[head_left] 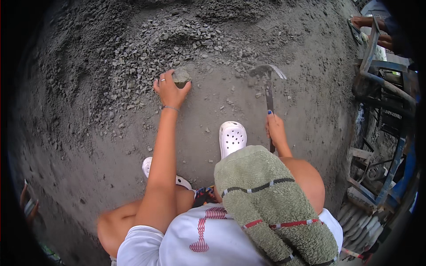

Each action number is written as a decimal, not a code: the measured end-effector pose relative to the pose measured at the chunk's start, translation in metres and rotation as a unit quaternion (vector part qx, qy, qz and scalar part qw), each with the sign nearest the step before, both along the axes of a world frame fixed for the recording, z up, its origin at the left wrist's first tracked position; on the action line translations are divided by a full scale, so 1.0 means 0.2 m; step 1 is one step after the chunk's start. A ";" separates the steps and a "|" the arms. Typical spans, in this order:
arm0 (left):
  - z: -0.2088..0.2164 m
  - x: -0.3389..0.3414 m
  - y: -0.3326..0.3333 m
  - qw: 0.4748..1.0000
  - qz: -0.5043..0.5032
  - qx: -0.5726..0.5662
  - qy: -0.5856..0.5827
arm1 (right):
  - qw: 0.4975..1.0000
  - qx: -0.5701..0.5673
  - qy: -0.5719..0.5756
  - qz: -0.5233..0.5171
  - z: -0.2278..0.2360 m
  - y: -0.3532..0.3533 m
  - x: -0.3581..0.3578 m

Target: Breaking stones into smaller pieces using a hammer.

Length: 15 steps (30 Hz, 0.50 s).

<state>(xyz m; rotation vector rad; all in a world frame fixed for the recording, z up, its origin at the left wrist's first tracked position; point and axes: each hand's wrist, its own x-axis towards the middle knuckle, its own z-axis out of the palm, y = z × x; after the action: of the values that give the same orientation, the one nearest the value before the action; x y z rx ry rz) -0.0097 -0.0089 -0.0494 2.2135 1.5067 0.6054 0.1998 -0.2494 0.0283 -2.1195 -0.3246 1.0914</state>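
Observation:
My left hand (172, 92) is closed round a rounded grey stone (181, 76), fingers spread along its side and the thumb at its right. The stone is by the edge of a patch of gravel (151, 53); I cannot tell whether it touches the ground. In my right hand (276, 129) is the dark handle of a claw hammer (269, 91). Its head is out in front, right of the stone and apart from it, with a bright curved claw at the right. Whether the head rests on the ground is unclear.
Grey sandy ground (204, 150) surrounds my white clogs (233, 138). A green towel (262, 177) hangs over my right side. To the right are a metal frame machine (386, 88) and stacked sacks (361, 226). Another person's feet (364, 33) are at the upper right.

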 end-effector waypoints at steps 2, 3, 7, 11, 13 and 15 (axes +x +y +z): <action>0.00 0.00 -0.02 1.000 -0.001 0.000 0.001 | 0.998 -0.011 0.049 -0.046 0.07 -0.12 -0.02; 0.01 0.00 -0.02 1.000 0.003 -0.005 0.002 | 0.980 -0.026 0.168 -0.102 0.10 -0.18 0.00; 0.01 0.01 -0.02 1.000 -0.001 -0.001 0.000 | 0.874 -0.036 0.440 -0.204 0.02 -0.37 0.05; 0.00 0.02 -0.03 1.000 -0.010 0.009 -0.003 | 0.860 0.023 0.496 -0.118 -0.12 -0.23 0.18; 0.01 0.00 -0.01 1.000 -0.002 0.013 0.000 | 0.859 0.039 0.505 -0.072 -0.18 0.01 0.24; 0.00 0.01 -0.01 1.000 -0.002 0.021 0.003 | 0.868 0.052 0.493 -0.025 -0.26 0.24 0.32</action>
<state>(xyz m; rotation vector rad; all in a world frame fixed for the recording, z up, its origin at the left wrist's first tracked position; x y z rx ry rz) -0.0070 -0.0115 -0.0496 2.2509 1.5040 0.6346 0.2646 -0.2009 -0.0233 -1.2225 0.1671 1.8910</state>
